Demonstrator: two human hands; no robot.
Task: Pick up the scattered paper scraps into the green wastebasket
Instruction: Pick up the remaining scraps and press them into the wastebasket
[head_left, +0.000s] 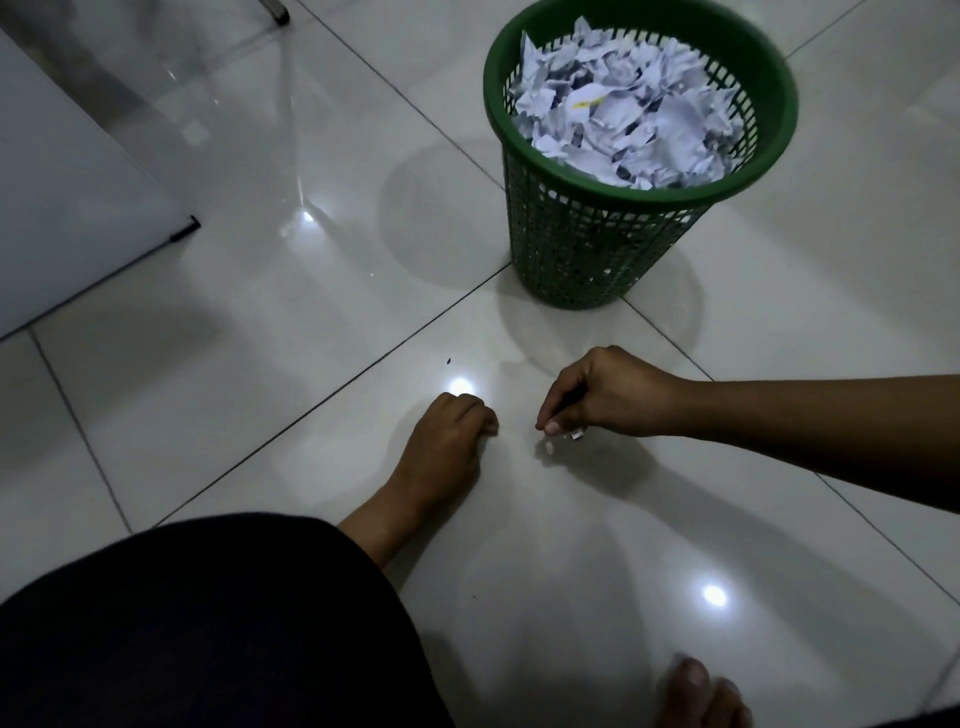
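The green mesh wastebasket (571, 244) stands on the floor at the upper right, filled nearly to the rim with white paper scraps (634, 114). In front of it my right hand (608, 397) is low over the tile, fingertips pinched on a tiny white paper scrap (575, 434). Another small scrap (548, 447) lies on the floor just under those fingertips. My left hand (447, 441) rests on the tile a little to the left, fingers curled into a fist; I see nothing in it.
Glossy white floor tiles (311, 338) reflect several light spots. A white panel or cabinet (62, 208) fills the left side. My dark-clothed knee (208, 623) covers the lower left, and a bare foot (701, 696) shows at the bottom edge.
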